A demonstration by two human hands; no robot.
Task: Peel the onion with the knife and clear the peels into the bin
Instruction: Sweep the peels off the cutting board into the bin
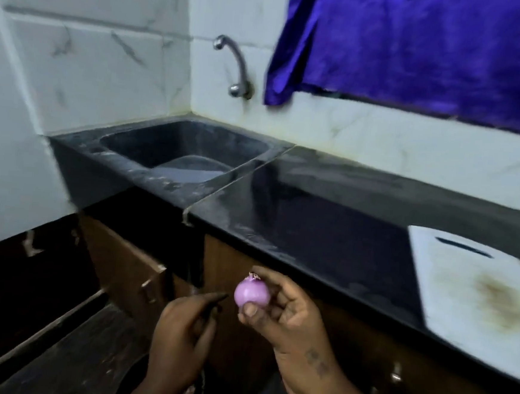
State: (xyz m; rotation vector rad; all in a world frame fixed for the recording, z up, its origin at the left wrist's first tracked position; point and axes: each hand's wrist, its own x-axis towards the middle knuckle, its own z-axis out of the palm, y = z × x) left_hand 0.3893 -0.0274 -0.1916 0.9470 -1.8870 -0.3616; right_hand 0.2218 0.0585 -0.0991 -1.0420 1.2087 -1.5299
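A small, smooth purple onion [251, 293] with a bit of dry skin at its top is pinched between the thumb and fingers of my right hand [286, 320], held in the air in front of the counter edge. Just to its left, my left hand [179, 330] is closed around a dark slender thing that looks like the knife [211, 309]; most of it is hidden by the fingers. Below both hands lies the dark round bin [132, 379], with pinkish peels [189, 393] showing inside it.
A black counter [313, 219] runs to the right and carries a stained white cutting board [475, 285]. A dark sink [181, 150] with a wall tap [234, 67] sits at the left. Brown cabinet doors [128, 267] stand under the counter. A blue curtain [435, 52] hangs above.
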